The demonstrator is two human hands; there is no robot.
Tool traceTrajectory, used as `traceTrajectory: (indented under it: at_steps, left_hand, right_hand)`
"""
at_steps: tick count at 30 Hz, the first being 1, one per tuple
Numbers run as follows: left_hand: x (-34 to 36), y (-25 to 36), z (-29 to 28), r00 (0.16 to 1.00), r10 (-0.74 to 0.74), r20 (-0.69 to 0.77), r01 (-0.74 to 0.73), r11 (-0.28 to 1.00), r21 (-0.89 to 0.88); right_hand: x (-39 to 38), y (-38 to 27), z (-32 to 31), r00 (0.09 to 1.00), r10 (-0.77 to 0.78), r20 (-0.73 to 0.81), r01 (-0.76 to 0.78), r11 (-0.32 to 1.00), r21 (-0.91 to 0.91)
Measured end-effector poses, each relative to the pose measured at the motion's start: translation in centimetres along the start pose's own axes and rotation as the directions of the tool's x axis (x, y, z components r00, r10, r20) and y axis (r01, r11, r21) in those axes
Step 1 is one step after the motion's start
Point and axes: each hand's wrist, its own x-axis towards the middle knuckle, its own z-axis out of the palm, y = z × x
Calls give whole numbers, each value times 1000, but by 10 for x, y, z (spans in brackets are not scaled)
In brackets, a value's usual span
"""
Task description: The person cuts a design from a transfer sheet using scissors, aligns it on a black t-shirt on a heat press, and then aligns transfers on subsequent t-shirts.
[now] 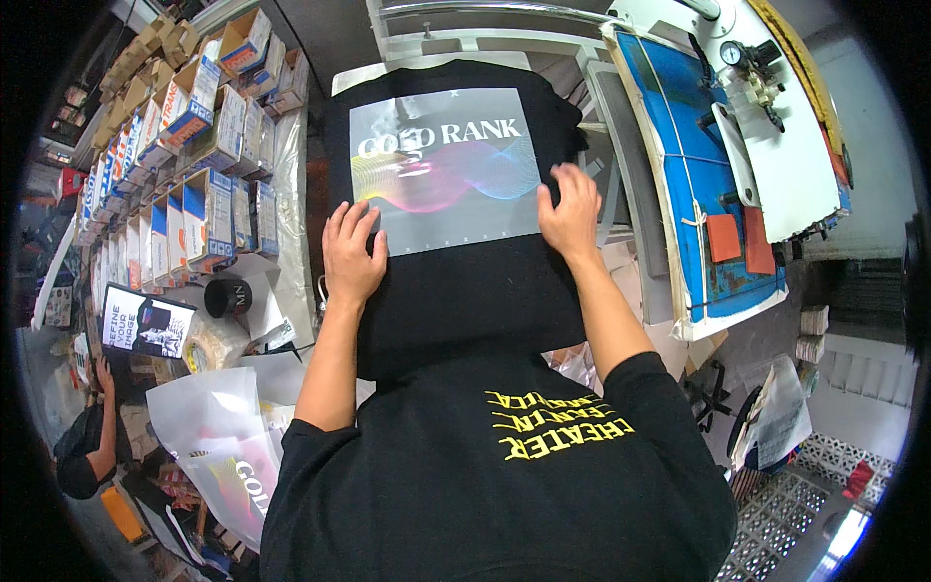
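Observation:
A black T-shirt [470, 306] lies spread out in front of me, over a pale board [364, 76] whose far edge shows beyond the collar. On the shirt's upper part rests a translucent transfer film [441, 228] with white lettering and a wavy yellow, pink and blue line pattern. My left hand [353, 254] lies at the film's lower left edge, fingers spread on film and shirt. At the film's right edge is my right hand [572, 210], its thumb near the border and its fingers apart from the thumb. Neither hand grips anything.
Cardboard boxes [208, 223] stand in rows at left, beside a black cap-like item [227, 297] and a tape roll [206, 347]. More printed films [208, 422] lie at lower left. A blue-topped machine [669, 145] with a pressure gauge [731, 52] stands at right. Another person's arm [105, 417] shows far left.

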Motion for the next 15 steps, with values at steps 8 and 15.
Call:
traceTrajectory:
  at_steps: [8, 15]
  left_hand:
    - [-2, 2, 0, 1000, -8, 4, 8, 999, 42]
    - [0, 2, 1, 1000, -4, -2, 4, 1000, 13]
  right_hand:
    - [26, -6, 2, 967, -47, 250, 93, 980, -176]
    - [-1, 54, -12, 999, 31, -29, -32, 998, -60]
